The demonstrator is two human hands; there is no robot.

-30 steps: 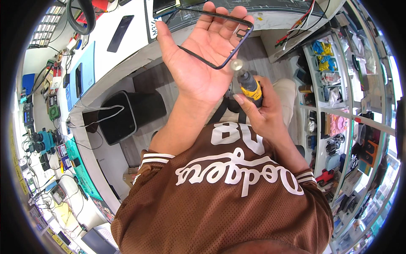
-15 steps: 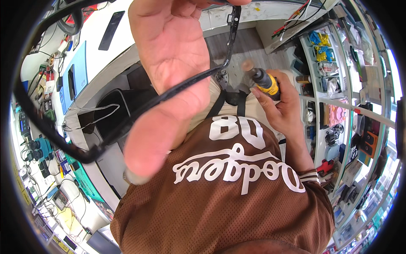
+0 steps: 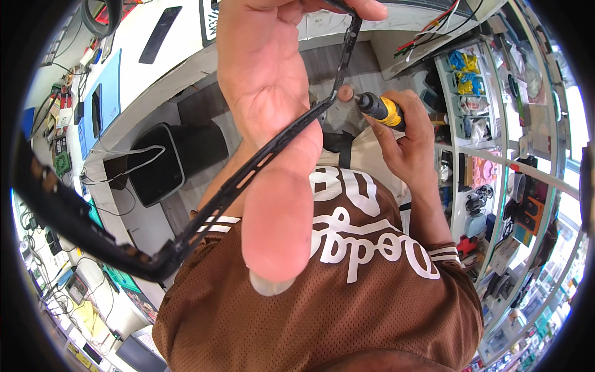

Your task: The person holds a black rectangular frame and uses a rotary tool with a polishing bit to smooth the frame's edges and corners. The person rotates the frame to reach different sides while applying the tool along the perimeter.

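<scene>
Close to the camera, my left hand (image 3: 266,118) holds a thin black slotted frame (image 3: 273,144), apparently a phone's mid-frame. The thumb points downward and the frame crosses in front of it; the fingertips curl at the picture's top edge, partly cut off. Farther down, my right hand (image 3: 406,133) is wrapped around a yellow and black rotary tool (image 3: 385,111). At its tip sits a small round brown head (image 3: 345,93), which appears right beside the frame's bend. Whether the two touch, I cannot tell. The frame's far left end runs out of sight in the dark rim.
A white workbench (image 3: 133,77) on the left carries a dark phone (image 3: 160,35), a blue mat (image 3: 110,99) and cluttered cables. Beneath it stands a black bin (image 3: 158,164). Glass shelves (image 3: 480,149) with parts line the right side. Colored wires (image 3: 427,31) hang at the upper right.
My left hand and the frame have shifted right, with the thumb lower down. The rotary tool has moved slightly left and up, its head now close beside the frame in view.
</scene>
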